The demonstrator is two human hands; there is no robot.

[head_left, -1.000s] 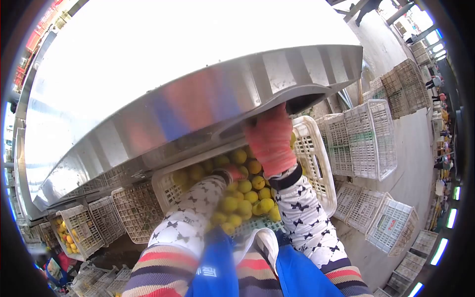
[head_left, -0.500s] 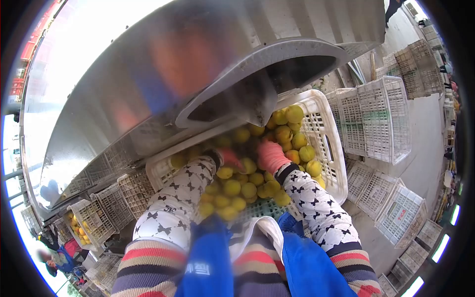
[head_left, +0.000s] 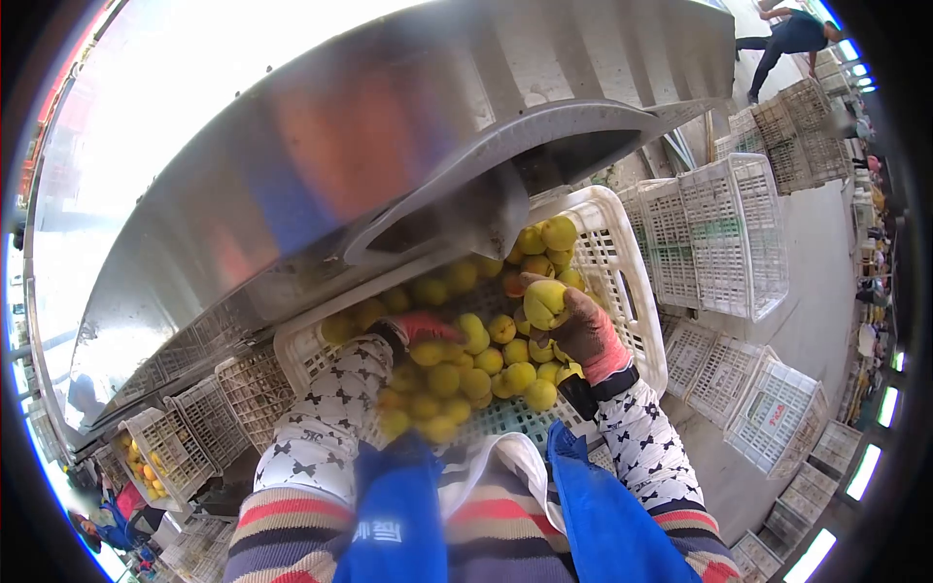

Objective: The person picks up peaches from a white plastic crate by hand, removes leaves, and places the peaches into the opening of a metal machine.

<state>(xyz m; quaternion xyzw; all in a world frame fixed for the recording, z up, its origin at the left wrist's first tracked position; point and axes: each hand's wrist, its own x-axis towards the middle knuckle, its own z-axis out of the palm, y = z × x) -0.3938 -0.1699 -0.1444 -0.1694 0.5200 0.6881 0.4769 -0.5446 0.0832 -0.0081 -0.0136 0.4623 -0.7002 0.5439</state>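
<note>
A white plastic crate (head_left: 639,291) in front of me holds many yellow-green peaches (head_left: 444,380), some blushed red. My right hand (head_left: 591,335), in a pink glove with a brownish palm, is turned up with its fingers closed around one peach (head_left: 545,305) above the crate's right half. My left hand (head_left: 428,328), also gloved in pink, lies low among the fruit at the crate's left. Its fingers stretch to the right, their tips by another peach (head_left: 472,332). Part of the left hand is blurred.
A shiny metal machine edge (head_left: 389,126) with a dark opening (head_left: 583,146) overhangs the crate's far side. Stacked white crates (head_left: 734,238) stand to the right, more crates (head_left: 724,374) below them. At left are crates (head_left: 160,447) with fruit. A person (head_left: 792,39) is at upper right.
My right hand has lifted out of the fruit and turned palm up with a peach in it. The left hand has shifted slightly left. A person has come into view at upper right.
</note>
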